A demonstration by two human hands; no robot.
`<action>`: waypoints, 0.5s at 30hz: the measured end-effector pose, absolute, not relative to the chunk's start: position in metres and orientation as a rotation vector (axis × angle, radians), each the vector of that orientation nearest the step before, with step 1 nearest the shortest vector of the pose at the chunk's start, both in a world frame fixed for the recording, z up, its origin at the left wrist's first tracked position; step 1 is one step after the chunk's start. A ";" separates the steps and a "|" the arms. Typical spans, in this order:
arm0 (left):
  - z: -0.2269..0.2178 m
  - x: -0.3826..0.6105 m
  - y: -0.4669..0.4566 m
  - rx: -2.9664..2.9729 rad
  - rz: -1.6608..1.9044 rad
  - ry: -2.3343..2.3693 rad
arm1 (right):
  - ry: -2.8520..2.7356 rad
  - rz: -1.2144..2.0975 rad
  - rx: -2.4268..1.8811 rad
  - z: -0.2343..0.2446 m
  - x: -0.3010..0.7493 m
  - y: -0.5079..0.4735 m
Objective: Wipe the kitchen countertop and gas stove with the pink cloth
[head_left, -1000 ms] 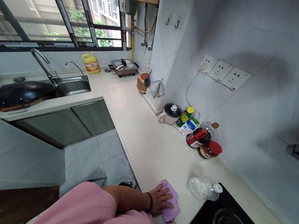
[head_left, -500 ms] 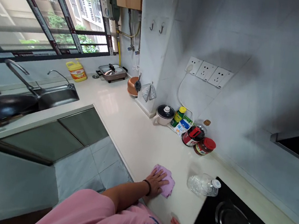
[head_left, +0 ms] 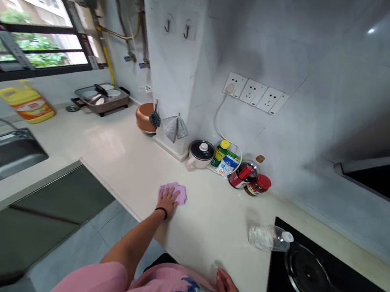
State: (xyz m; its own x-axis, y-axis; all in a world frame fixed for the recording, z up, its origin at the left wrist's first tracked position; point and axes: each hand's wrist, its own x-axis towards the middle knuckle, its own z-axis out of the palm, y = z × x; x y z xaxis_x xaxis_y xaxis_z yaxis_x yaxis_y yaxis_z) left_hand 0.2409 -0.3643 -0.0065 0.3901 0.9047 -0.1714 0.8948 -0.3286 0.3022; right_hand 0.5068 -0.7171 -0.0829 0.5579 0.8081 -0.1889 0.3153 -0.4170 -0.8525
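My left hand (head_left: 168,203) lies flat on a pink cloth (head_left: 182,194), fingers spread, pressing it against the white countertop (head_left: 202,223). Part of the cloth is hidden under the palm. A dark beaded bracelet (head_left: 162,211) circles that wrist. Close to my body, my right hand (head_left: 228,291) rests by the counter's near edge; its fingers are loosely curled together and nothing shows in them. To the right of the cloth, a clear plastic bottle (head_left: 267,237) with a white cap lies on its side, its cap end over the black stove (head_left: 280,291).
Along the wall stand a cream pot (head_left: 198,161), a yellow-capped green bottle (head_left: 220,153), a packet (head_left: 227,164) and red-lidded jars (head_left: 258,185). Farther left are a copper-coloured bowl (head_left: 144,116), an electric pan (head_left: 106,98), a yellow jug (head_left: 30,104) and the sink (head_left: 2,159).
My left hand has slid the pink cloth forward along the counter, away from my body, and the arm is more outstretched. My view has turned right. The right hand stays near my body.
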 end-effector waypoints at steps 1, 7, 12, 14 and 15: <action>-0.006 0.228 -0.351 2.295 0.035 1.614 | -0.848 0.745 -1.973 -0.080 0.499 -0.716; -0.013 0.176 -0.274 2.243 0.036 1.762 | -0.678 0.469 -2.077 -0.061 0.462 -0.733; -0.014 0.175 -0.234 2.248 0.057 1.809 | -0.520 0.144 -2.180 -0.067 0.446 -0.768; -0.013 0.179 -0.233 2.253 0.067 1.848 | -0.458 0.112 -2.186 -0.070 0.443 -0.773; -0.013 0.182 -0.236 2.255 0.068 1.869 | -0.432 0.118 -2.185 -0.071 0.444 -0.773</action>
State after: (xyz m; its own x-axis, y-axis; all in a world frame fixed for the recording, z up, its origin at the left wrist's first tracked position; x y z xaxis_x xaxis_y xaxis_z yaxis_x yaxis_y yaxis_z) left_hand 0.1819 -0.2361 -0.0126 0.1941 0.9760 -0.0989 0.9662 -0.1728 0.1911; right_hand 0.4435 -0.7731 -0.0707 0.9349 0.3479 0.0694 0.2642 -0.5520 -0.7909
